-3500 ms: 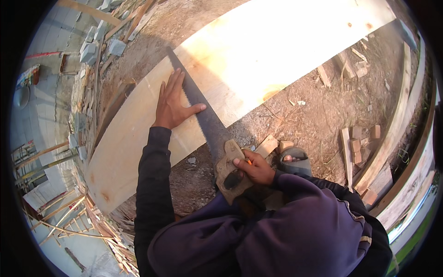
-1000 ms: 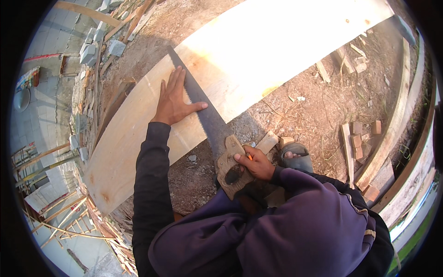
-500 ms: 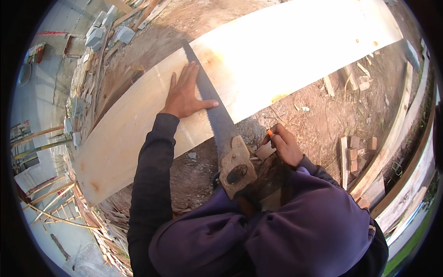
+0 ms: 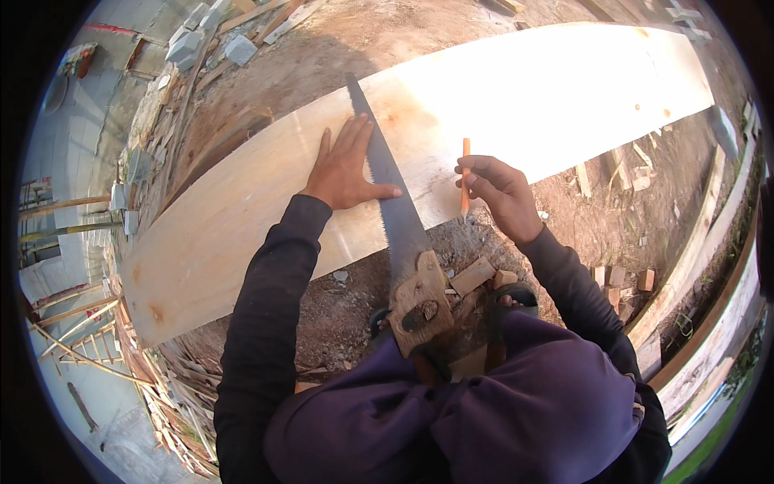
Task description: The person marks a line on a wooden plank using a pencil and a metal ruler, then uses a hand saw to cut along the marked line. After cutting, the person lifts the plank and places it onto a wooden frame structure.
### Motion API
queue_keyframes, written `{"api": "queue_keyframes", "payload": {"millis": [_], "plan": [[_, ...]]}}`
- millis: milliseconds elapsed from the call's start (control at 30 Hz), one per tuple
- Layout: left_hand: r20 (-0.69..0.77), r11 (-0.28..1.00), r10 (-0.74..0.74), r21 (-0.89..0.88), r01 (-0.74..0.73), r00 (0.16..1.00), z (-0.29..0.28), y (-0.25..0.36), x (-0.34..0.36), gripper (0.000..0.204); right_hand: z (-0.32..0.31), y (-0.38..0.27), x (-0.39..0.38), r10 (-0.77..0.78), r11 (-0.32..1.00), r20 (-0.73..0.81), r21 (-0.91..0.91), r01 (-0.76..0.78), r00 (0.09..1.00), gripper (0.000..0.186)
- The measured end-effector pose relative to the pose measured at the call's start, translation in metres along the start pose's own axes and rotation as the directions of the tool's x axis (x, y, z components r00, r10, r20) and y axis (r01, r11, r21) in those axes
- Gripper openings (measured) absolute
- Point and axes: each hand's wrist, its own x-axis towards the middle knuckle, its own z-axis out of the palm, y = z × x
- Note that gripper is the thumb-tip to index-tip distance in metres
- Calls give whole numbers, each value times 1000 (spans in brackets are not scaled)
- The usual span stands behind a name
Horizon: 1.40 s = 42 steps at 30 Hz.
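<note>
A long pale wooden board (image 4: 218, 234) stretches across in front of me, its right half glaring in the sun. A handsaw (image 4: 397, 206) lies flat over it, blade tip at the far edge and wooden handle overhanging the near edge towards me. My left hand (image 4: 345, 171) rests with fingers spread, partly on the board and partly on the blade, thumb across the metal. Right of the saw, my right hand (image 4: 508, 198) pinches an orange pencil (image 4: 466, 153) upright, its tip pointing down near the board's close edge. Whether the tip touches anything, I cannot tell.
Wood offcuts (image 4: 473, 276) lie on the dirt by my feet, with small blocks (image 4: 614, 276) farther right. Long planks (image 4: 681, 250) run along the right side. Grey broken blocks (image 4: 240, 50) and scrap timber lie at the far left.
My right hand has risen from below the board's near edge, bringing the pencil upright beside the saw. The left hand keeps its place on the blade; the whole view has shifted slightly.
</note>
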Motion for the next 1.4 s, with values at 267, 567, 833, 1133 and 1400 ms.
{"api": "queue_keyframes", "payload": {"millis": [267,567,833,1133,1400], "plan": [[5,1000,11,-9,-11,1000,2,0,2,135,22,0,101,-108,994,-196,-33,104,975,42],[-39,998,28,-49,-30,999,8,-4,1,133,61,11,201,-246,941,-205,-287,182,947,26],[-29,999,18,-48,-20,999,2,-3,-3,133,82,9,215,-356,816,-62,-507,278,932,23],[-36,1000,18,-11,-19,999,7,-4,-3,133,85,17,220,-332,842,-22,-458,285,943,28],[-42,999,24,-35,-26,999,8,-3,-1,134,82,17,216,-380,783,31,-522,340,924,22]]}}
